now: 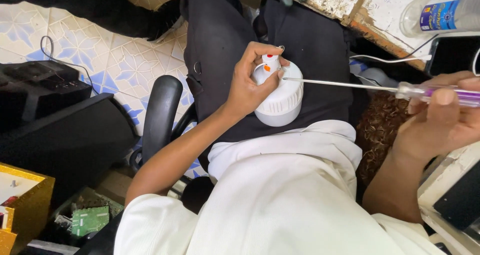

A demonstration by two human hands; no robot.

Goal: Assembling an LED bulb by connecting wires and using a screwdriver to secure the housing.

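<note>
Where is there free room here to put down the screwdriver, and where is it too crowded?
Bare tiled floor lies between the black box and the chair armrest. The lap under the white bulb, which the left hand holds, is partly free. The bench edge by the right hand with the screwdriver is crowded with a bottle and cables.

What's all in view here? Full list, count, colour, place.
bulb: 1, white, on the lap, held in left hand
screwdriver: 1, clear and purple handle, tip at the bulb
bottle: 1, clear with blue label, top right on bench
phone: 1, black, right of the white cable
chair armrest: 1, black, left of lap
circuit board: 1, green, bottom left
box: 1, gold, bottom left
left hand: grips bulb
right hand: holds screwdriver
</note>
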